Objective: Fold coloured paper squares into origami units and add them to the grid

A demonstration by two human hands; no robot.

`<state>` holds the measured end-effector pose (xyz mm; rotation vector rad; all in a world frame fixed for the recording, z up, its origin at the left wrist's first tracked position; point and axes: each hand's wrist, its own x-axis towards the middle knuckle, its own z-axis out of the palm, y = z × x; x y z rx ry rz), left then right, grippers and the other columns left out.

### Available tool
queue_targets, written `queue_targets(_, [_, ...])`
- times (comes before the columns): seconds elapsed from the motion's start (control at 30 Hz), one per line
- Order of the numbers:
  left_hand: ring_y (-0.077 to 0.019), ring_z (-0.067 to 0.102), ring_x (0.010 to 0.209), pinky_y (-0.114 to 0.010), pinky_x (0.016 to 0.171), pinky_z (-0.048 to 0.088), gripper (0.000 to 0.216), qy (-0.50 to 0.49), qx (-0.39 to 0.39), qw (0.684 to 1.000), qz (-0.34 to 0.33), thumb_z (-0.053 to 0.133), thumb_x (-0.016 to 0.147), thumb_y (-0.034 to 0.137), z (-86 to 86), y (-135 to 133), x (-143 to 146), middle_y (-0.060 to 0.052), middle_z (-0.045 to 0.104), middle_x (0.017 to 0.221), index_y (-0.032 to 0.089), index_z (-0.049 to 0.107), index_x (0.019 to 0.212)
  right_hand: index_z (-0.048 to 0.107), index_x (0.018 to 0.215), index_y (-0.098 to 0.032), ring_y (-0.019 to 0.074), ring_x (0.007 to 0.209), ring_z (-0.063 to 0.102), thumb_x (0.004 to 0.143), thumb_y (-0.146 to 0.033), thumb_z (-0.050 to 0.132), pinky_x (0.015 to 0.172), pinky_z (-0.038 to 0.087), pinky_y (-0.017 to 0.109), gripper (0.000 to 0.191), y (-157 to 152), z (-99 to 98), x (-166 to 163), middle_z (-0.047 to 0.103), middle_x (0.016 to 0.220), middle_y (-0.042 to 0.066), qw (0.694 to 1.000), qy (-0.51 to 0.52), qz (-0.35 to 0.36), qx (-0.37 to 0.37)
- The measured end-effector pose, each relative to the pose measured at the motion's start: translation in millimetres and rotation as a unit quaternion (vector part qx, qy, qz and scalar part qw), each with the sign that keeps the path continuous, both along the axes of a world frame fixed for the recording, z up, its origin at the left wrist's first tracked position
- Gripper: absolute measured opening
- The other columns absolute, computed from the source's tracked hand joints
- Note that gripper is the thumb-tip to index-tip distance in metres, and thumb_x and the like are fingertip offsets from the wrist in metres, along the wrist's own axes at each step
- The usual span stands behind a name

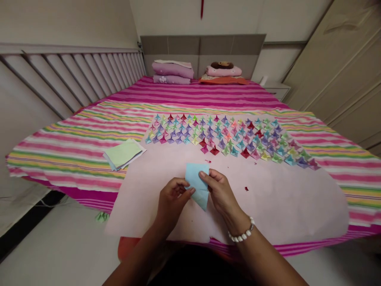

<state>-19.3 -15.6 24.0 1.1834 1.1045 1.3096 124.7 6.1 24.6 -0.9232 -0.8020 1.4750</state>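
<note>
A light blue piece of paper (pixel 196 174), creased and partly folded, is held up between both hands. My left hand (pixel 174 200) pinches its left edge between thumb and fingers. On the other side, my right hand (pixel 220 190) grips the right edge, its thumb lying flat across the front. Below the crease the paper narrows to a point at the lower right. Beneath the hands spreads a large pale pink sheet (pixel 285 202). Rows of small folded paper shapes (pixel 216 135) in many colours stand along its far part.
A stack of paper squares (pixel 125 154), pale green on top, lies to the left. Tiny red scraps (pixel 246 188) dot the sheet. Folded bedding (pixel 172 72) sits by the headboard (pixel 226 47). Crumpled green paper (pixel 102 217) lies on the floor at lower left.
</note>
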Motion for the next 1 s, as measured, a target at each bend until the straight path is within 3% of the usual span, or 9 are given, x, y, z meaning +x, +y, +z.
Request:
queue_targets(0.1, [-0.0116,0.055,0.064,-0.024,0.061,0.046,0.03,0.023,-0.012,1.0,0.013,0.077,0.068,0.023,-0.2,-0.7,0.1,0.004,0.06,0.066,0.02,0.071,0.097,0.068,0.065,-0.021,0.014,0.057,0.053,0.066,-0.04,0.08,0.058,0.045,0.027,0.023,-0.5,-0.1,-0.3,0.064,0.062,-0.001,1.0,0.015,-0.002,-0.007])
queue_targets(0.23, [-0.0146,0.063,0.074,-0.027,0.069,0.051,0.043,-0.021,-0.045,0.999,0.006,0.079,0.065,0.024,0.6,0.6,1.9,-0.001,0.072,0.083,0.019,0.069,0.106,0.069,0.068,-0.021,0.0141,0.057,0.052,0.066,-0.04,0.079,0.058,0.045,0.026,0.022,-2.2,1.3,-0.8,0.062,0.06,-0.001,1.0,0.018,-0.012,-0.005])
queue_targets(0.33, [-0.0163,0.066,0.077,-0.029,0.071,0.053,0.043,-0.045,-0.067,0.997,0.003,0.08,0.062,0.025,-1.3,2.2,2.9,-0.003,0.074,0.086,0.017,0.07,0.103,0.07,0.072,-0.02,0.014,0.059,0.053,0.066,-0.038,0.08,0.059,0.044,0.026,0.021,-2.5,1.9,-1.4,0.063,0.062,-0.001,1.0,0.021,-0.015,0.003])
queue_targets(0.5, [-0.0127,0.06,0.065,-0.026,0.064,0.05,0.031,-0.005,-0.087,0.996,0.001,0.079,0.065,0.027,-4.5,3.7,1.0,0.0,0.07,0.072,0.017,0.074,0.094,0.069,0.071,-0.02,0.0118,0.058,0.051,0.068,-0.034,0.079,0.059,0.043,0.025,0.018,-1.4,-1.9,-1.1,0.062,0.064,-0.003,0.999,0.004,-0.029,0.024])
queue_targets(0.63, [-0.0118,0.058,0.067,-0.025,0.065,0.048,0.02,-0.011,-0.079,0.997,-0.018,0.077,0.066,0.027,-3.7,4.1,-0.9,-0.001,0.07,0.078,0.017,0.074,0.084,0.07,0.077,-0.02,0.0136,0.07,0.056,0.068,-0.032,0.079,0.064,0.045,0.026,0.017,0.3,-4.7,0.2,0.069,0.094,0.002,0.996,-0.034,-0.048,0.062])
queue_targets(0.7, [-0.0115,0.057,0.068,-0.024,0.066,0.047,0.017,-0.03,-0.083,0.995,-0.035,0.076,0.068,0.027,-4.3,4.3,-1.2,0.0,0.068,0.075,0.017,0.074,0.082,0.069,0.089,-0.022,0.0153,0.077,0.06,0.064,-0.028,0.082,0.066,0.047,0.027,0.029,0.8,-4.8,0.5,0.069,0.105,0.003,0.996,-0.027,-0.043,0.069])
queue_targets(0.8, [-0.0107,0.055,0.067,-0.023,0.065,0.045,0.016,-0.062,-0.101,0.991,-0.055,0.077,0.067,0.028,-6.2,4.5,-0.9,0.0,0.067,0.07,0.017,0.074,0.079,0.063,0.11,-0.027,0.0165,0.078,0.063,0.056,-0.023,0.086,0.068,0.051,0.029,0.06,0.6,-3.7,-0.2,0.07,0.097,0.0,0.999,0.012,-0.015,0.045])
queue_targets(0.87, [-0.0095,0.052,0.064,-0.022,0.062,0.043,0.016,-0.066,-0.11,0.99,-0.058,0.078,0.066,0.028,-7.0,4.5,-0.7,0.001,0.065,0.068,0.016,0.074,0.076,0.065,0.106,-0.025,0.015,0.069,0.063,0.053,-0.022,0.087,0.063,0.051,0.028,0.057,-0.1,-2.6,-0.9,0.07,0.084,-0.002,1.0,0.018,0.003,0.019])
queue_targets(1.0, [-0.0086,0.046,0.059,-0.021,0.057,0.039,0.017,-0.043,-0.117,0.99,-0.071,0.076,0.068,0.031,-6.0,4.3,-1.4,0.002,0.058,0.061,0.015,0.071,0.067,0.066,0.069,-0.017,0.0128,0.056,0.058,0.055,-0.026,0.087,0.055,0.047,0.026,0.027,-1.1,-0.4,-1.4,0.065,0.063,-0.002,1.0,-0.02,0.01,0.007])
